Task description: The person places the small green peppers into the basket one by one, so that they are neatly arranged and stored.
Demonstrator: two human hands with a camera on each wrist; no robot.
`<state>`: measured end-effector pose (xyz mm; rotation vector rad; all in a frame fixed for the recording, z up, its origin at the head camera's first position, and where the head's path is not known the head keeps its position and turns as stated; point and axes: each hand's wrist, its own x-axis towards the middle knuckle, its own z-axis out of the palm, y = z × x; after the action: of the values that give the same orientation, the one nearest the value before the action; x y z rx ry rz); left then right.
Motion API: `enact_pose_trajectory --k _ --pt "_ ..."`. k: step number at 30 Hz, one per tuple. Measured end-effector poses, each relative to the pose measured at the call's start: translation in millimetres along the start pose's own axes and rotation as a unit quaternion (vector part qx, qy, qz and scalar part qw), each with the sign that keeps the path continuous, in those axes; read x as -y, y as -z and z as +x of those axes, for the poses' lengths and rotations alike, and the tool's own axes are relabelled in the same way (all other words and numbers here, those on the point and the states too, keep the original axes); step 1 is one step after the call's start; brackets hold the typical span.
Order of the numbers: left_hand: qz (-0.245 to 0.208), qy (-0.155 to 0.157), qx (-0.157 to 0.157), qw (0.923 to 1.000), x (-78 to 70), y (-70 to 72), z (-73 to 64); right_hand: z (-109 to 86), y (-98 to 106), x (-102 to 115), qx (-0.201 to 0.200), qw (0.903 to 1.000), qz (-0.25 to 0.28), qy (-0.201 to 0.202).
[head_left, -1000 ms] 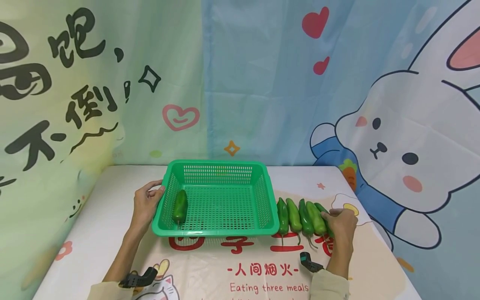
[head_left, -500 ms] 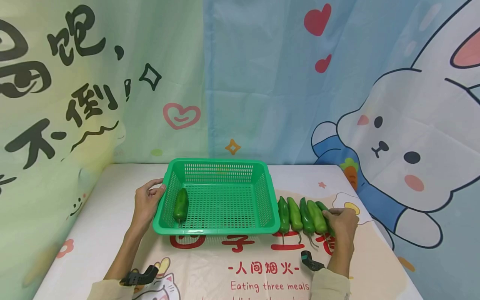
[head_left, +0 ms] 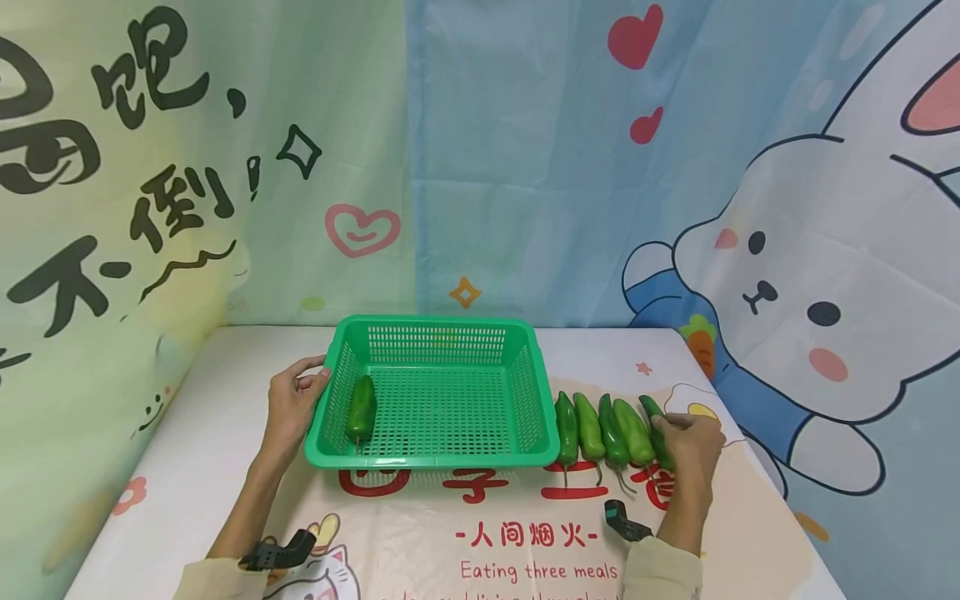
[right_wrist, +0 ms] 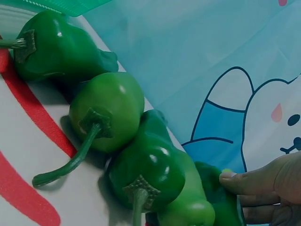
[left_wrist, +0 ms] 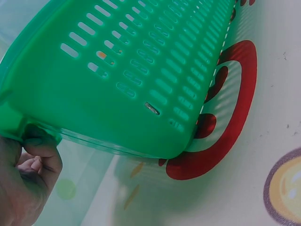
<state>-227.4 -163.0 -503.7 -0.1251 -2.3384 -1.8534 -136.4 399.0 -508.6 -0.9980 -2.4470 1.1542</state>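
My left hand [head_left: 294, 406] grips the left rim of a green plastic basket [head_left: 433, 461]; in the left wrist view its thumb and fingers [left_wrist: 41, 149] curl at the rim's edge. One green pepper [head_left: 362, 408] lies inside, along the basket's left side. To the right of the basket, several green peppers [head_left: 590, 428] lie side by side with stems toward me. My right hand [head_left: 693, 446] pinches the rightmost pepper [head_left: 649, 406], whose right side and lower part are partly covered by the fingers. The right wrist view shows the thumb [right_wrist: 254, 181] against that pepper.
A white table [head_left: 262, 350] with a printed cloth [head_left: 420, 533] bears everything. Behind it hangs a patterned curtain [head_left: 487, 208] with a cartoon rabbit. The basket's right rim comes right up to the leftmost pepper [head_left: 567, 427] of the row.
My right hand has moved slightly right with the rightmost pepper, and a gap shows between its tip and the neighbouring pepper. The left hand and basket stay in place.
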Motion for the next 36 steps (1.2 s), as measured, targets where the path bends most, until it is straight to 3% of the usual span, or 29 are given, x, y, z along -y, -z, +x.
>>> enact_pose_trajectory --k 11,18,23,30,36 --pt "-0.002 0.002 0.001 1.0000 0.8 0.7 -0.4 -5.7 9 8 -0.020 0.9997 0.006 -0.012" --pt "-0.002 0.001 0.001 1.0000 1.3 1.0 0.7 -10.4 10 17 -0.026 0.9966 0.068 -0.038" --pt "-0.002 0.002 -0.001 1.0000 1.4 1.5 0.7 -10.7 8 22 -0.017 0.9888 0.127 -0.076" --pt "-0.007 0.004 -0.001 1.0000 0.3 1.5 -0.5 -11.7 6 32 -0.001 0.9682 0.221 -0.116" --pt "-0.006 0.002 0.001 1.0000 -0.7 1.9 -0.4 -13.7 3 38 0.002 0.9613 0.240 -0.136"
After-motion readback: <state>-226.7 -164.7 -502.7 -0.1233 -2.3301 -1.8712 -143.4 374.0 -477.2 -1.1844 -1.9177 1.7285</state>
